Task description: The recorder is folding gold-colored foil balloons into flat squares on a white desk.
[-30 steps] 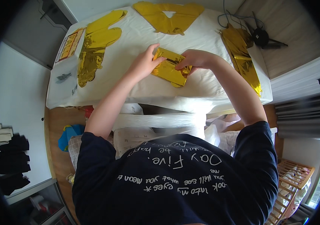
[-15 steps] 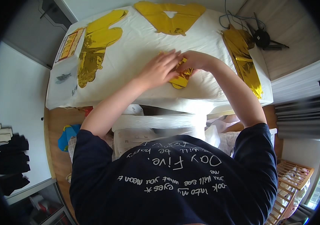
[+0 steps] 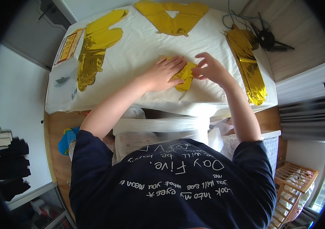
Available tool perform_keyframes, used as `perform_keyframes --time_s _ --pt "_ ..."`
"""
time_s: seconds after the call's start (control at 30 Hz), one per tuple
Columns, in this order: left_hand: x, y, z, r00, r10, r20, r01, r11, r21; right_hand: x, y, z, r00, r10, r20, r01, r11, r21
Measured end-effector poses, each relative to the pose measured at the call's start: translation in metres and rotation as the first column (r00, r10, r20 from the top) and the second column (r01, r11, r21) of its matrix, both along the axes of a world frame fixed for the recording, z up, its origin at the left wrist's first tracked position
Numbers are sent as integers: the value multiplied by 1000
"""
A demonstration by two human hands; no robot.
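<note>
The person is leaning over a table covered with a white cloth. Near the middle of the table's near edge, a small folded piece of gold foil is lying flat on the cloth. The left hand is pressing down on the foil's left part, palm down, its fingers spread and reaching toward the far edge. The right hand is touching the foil's right end, with the thumb and forefinger pinching together at the foil's edge while the other fingers are curling loosely above. The two hands are sitting just beside each other, with only the foil showing between them.

Other gold foil shapes are lying around: a long crumpled one toward the left edge, a broad one with a triangular hole at the far edge, and a narrow strip running along the right edge. A flat printed packet is sitting at the far left corner. Dark cables are resting beyond the right edge.
</note>
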State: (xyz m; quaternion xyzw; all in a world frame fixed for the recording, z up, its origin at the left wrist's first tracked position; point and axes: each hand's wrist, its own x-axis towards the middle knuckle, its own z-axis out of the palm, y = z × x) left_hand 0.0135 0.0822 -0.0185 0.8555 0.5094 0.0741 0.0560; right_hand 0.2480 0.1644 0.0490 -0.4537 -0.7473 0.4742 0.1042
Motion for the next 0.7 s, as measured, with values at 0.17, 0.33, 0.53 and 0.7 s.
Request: perform_keyframes --time_s 0.17,0.33,0.53,0.7 --pt "3 2 6 991 32 132 -23 997 -69 8 -8 -25 946 -207 -249 150 962 -230" --pt "3 4 7 992 12 125 -4 998 -64 4 -12 -27 939 -235 -249 188 962 -200" --pt "7 0 13 992 3 -126 12 993 117 2 -20 -30 974 -173 -145 188 978 96" --pt "0 5 -1 998 -57 -3 57 992 114 -5 -40 -33 990 -62 -123 121 822 557"
